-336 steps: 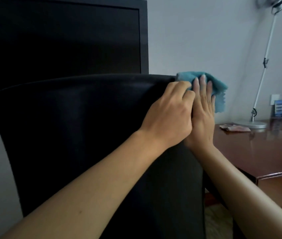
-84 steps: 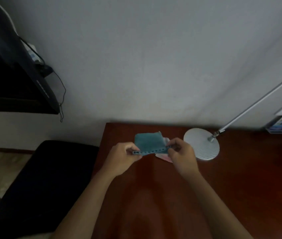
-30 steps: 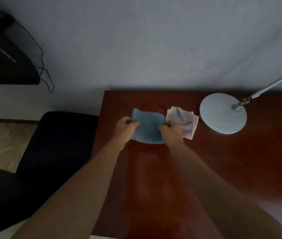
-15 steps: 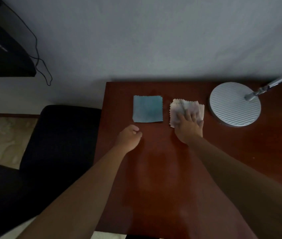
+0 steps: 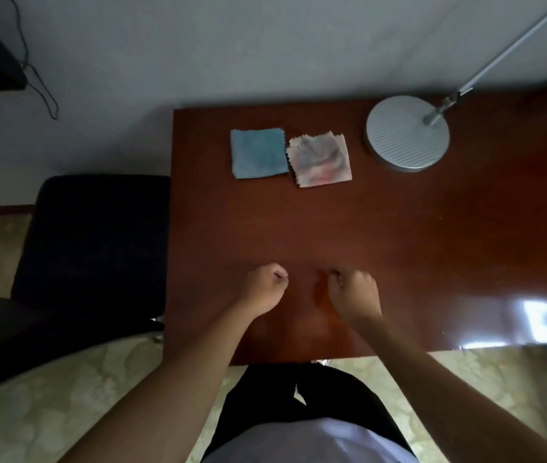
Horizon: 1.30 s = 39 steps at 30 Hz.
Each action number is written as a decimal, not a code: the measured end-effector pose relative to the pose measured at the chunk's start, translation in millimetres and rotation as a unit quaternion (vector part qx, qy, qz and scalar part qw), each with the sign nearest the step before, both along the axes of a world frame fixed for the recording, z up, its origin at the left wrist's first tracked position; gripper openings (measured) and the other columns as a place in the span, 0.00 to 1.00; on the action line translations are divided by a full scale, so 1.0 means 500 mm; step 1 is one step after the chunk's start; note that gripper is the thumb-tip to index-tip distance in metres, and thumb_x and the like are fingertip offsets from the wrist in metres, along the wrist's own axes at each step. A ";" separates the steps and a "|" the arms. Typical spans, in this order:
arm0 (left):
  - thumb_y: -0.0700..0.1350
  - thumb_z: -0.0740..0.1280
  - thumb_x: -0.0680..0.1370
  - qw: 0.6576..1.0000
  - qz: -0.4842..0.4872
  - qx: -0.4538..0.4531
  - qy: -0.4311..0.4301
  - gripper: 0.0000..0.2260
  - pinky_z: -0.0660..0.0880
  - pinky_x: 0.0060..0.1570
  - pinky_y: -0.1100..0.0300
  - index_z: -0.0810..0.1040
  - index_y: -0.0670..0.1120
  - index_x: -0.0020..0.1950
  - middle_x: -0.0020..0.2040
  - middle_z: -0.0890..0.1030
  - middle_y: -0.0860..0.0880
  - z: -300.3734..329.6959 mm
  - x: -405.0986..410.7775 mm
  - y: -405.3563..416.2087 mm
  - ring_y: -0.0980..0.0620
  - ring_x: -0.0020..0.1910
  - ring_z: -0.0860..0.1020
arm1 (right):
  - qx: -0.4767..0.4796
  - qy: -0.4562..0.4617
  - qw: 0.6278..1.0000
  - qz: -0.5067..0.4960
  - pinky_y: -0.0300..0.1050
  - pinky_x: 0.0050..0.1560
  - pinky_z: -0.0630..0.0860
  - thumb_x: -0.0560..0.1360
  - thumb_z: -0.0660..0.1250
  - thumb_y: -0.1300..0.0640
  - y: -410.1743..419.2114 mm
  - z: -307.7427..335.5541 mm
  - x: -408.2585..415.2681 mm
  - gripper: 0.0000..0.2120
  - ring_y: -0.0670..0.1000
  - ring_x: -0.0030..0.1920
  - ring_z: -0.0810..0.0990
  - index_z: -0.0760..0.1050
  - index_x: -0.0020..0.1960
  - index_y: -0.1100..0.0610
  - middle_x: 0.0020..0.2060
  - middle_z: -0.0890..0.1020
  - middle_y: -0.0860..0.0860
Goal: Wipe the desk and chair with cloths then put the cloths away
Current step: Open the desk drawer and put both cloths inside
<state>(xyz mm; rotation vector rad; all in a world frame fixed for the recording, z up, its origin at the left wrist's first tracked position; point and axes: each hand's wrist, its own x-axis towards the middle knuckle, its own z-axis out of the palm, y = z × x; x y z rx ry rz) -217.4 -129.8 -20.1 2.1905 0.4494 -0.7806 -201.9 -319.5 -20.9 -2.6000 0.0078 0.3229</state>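
Note:
A folded blue cloth (image 5: 258, 157) lies flat near the far left corner of the red-brown desk (image 5: 399, 235). Right beside it, edge to edge, lies a folded pinkish-white cloth (image 5: 320, 159). My left hand (image 5: 265, 289) hovers over the near part of the desk, fingers curled into a loose fist with nothing in it. My right hand (image 5: 354, 294) is a hand's width to its right, also curled shut and empty. Both hands are well short of the cloths. The black chair (image 5: 92, 248) stands to the left of the desk.
A lamp with a round silver base (image 5: 407, 133) and a slanted metal arm stands at the desk's far right, close to the pinkish cloth. A dark screen corner and a hanging cable are on the wall at top left. Pale patterned floor lies below.
My right hand has let go of the pinkish cloth and both hands have drawn back toward the desk's near edge. The two cloths stay side by side.

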 end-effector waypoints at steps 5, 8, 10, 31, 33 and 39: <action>0.46 0.66 0.78 0.999 0.010 -0.016 0.031 0.06 0.72 0.48 0.62 0.82 0.53 0.51 0.43 0.79 0.57 -0.025 -0.131 -0.055 0.52 0.53 0.80 | 0.020 0.178 0.983 -0.050 0.44 0.45 0.74 0.73 0.62 0.59 -0.057 -0.034 -0.162 0.13 0.59 0.46 0.82 0.84 0.46 0.48 0.40 0.86 0.51; 0.46 0.66 0.78 0.999 0.035 0.008 0.033 0.05 0.73 0.49 0.61 0.81 0.53 0.49 0.44 0.80 0.56 -0.034 -0.200 -0.075 0.51 0.52 0.80 | 0.030 0.252 0.966 -0.041 0.45 0.47 0.78 0.73 0.61 0.60 -0.093 -0.053 -0.231 0.13 0.57 0.47 0.82 0.84 0.44 0.49 0.41 0.86 0.51; 0.45 0.65 0.78 0.998 0.056 0.029 0.028 0.05 0.74 0.49 0.59 0.80 0.54 0.46 0.47 0.83 0.54 -0.039 -0.243 -0.086 0.50 0.51 0.80 | 0.024 0.295 0.955 -0.029 0.47 0.52 0.78 0.74 0.61 0.59 -0.114 -0.061 -0.266 0.13 0.56 0.51 0.82 0.84 0.48 0.49 0.46 0.86 0.52; 0.52 0.61 0.80 0.988 0.015 0.094 0.121 0.34 0.72 0.67 0.48 0.45 0.59 0.81 0.80 0.35 0.49 -0.016 -0.361 -0.109 0.42 0.79 0.55 | 0.190 0.381 0.895 -0.135 0.41 0.35 0.69 0.74 0.61 0.61 -0.034 -0.163 -0.308 0.19 0.50 0.33 0.72 0.72 0.64 0.51 0.43 0.79 0.54; 0.53 0.61 0.81 0.988 -0.005 0.094 0.124 0.33 0.78 0.55 0.52 0.45 0.59 0.81 0.79 0.32 0.50 -0.020 -0.366 -0.104 0.43 0.78 0.58 | 0.175 0.352 0.907 -0.148 0.47 0.41 0.75 0.75 0.61 0.60 -0.025 -0.170 -0.307 0.14 0.56 0.41 0.78 0.73 0.60 0.54 0.47 0.81 0.58; 0.53 0.61 0.81 0.989 -0.028 0.097 0.105 0.32 0.78 0.53 0.53 0.47 0.60 0.80 0.79 0.34 0.55 -0.018 -0.385 -0.081 0.46 0.79 0.58 | 0.080 0.335 0.928 -0.141 0.53 0.52 0.81 0.73 0.59 0.60 -0.024 -0.163 -0.300 0.13 0.60 0.46 0.84 0.79 0.51 0.61 0.43 0.85 0.60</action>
